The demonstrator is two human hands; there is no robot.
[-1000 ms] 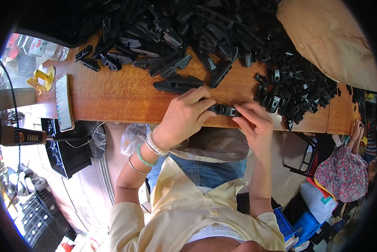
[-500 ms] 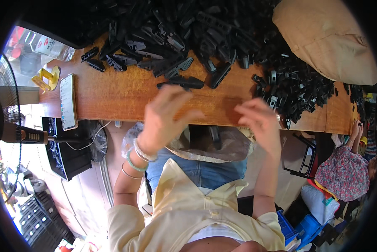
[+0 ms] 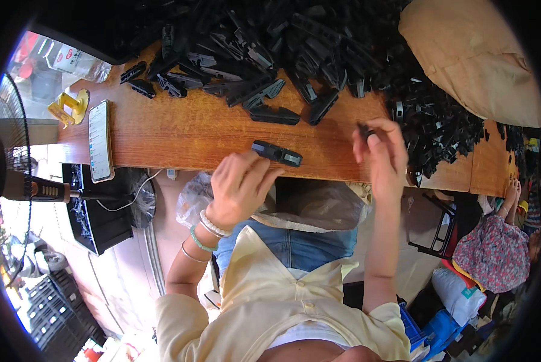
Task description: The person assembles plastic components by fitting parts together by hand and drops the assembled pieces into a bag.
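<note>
My left hand (image 3: 241, 186) is closed on one end of a long black plastic part (image 3: 277, 154), held just over the table's front edge. Between the fingertips of my right hand (image 3: 381, 151) is a small black plastic piece (image 3: 364, 130), held near the right-hand pile. Another long black part (image 3: 274, 114) lies on the wood beyond my left hand. A big heap of similar long parts (image 3: 234, 54) covers the back of the table. Smaller black pieces (image 3: 439, 142) are piled to the right.
On the wooden table (image 3: 180, 136) a phone (image 3: 101, 142) leans beside a yellow stand (image 3: 71, 108). A tan sack (image 3: 469, 60) lies at back right, an open sack (image 3: 309, 217) over my lap. Left is a fan (image 3: 11, 169); another person (image 3: 493, 247) is at far right.
My left hand has drawn back toward me, now with a long black part in it. My right hand has moved up to the right-hand pile and holds a small piece.
</note>
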